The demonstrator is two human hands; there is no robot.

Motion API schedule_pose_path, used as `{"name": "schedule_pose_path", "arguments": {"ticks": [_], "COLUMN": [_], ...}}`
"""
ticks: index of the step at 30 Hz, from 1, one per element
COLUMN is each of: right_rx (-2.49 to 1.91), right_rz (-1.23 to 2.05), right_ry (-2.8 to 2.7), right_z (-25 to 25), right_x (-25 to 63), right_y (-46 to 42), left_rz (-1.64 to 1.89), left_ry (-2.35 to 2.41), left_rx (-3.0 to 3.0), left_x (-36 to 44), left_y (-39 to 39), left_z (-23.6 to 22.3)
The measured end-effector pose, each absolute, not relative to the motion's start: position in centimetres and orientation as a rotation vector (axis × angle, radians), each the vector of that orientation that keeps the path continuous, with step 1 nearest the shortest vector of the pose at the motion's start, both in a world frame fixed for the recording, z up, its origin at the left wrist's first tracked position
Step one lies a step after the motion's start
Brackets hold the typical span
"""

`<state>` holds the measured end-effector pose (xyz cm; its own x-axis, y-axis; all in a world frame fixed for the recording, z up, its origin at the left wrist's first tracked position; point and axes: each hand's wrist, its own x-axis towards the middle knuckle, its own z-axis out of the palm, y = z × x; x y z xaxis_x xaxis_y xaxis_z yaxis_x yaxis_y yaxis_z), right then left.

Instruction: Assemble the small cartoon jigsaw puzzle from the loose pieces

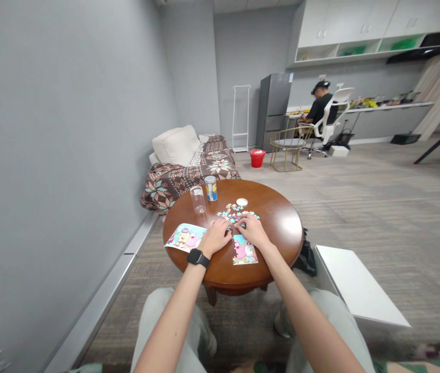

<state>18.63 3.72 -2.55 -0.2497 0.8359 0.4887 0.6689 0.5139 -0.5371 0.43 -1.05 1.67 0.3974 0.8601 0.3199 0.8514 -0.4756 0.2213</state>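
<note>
On the round wooden table [278, 217] lies a pile of small, colourful loose jigsaw puzzle pieces [230, 214]. At its near left edge is my left hand [216, 235], a dark watch on the wrist, its fingers bent inward; what they hold is too small to make out. Opposite, my right hand [254, 230] has thumb and fingers curled together at the pieces, seemingly pinching one. Just below it sits a joined puzzle section [244, 252] with a pink cartoon figure. Partly under my left forearm and hand is a printed picture sheet [184, 236] of cartoon characters.
Behind the pieces stand a clear glass [197, 200], a cartoon-printed can [211, 189] and a round lid [242, 202]. A covered sofa [204, 160] adjoins the table's far left; a white box [359, 280] is at right. Farther back, a person [321, 108] sits at a counter.
</note>
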Motion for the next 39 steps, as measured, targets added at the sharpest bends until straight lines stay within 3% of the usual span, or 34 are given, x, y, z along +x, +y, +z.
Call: {"name": "schedule_pose_path", "arguments": {"ticks": [39], "right_rx": [-1.172], "right_rz": [0.329], "right_ry": [-1.998], "right_z": [-1.88], "right_x": [18.87], "right_y": [3.25], "left_rz": [0.608], "left_ry": [1.797], "left_rx": [2.489], "left_x": [0.14], "left_y": [-1.26], "left_z": [2.23]}}
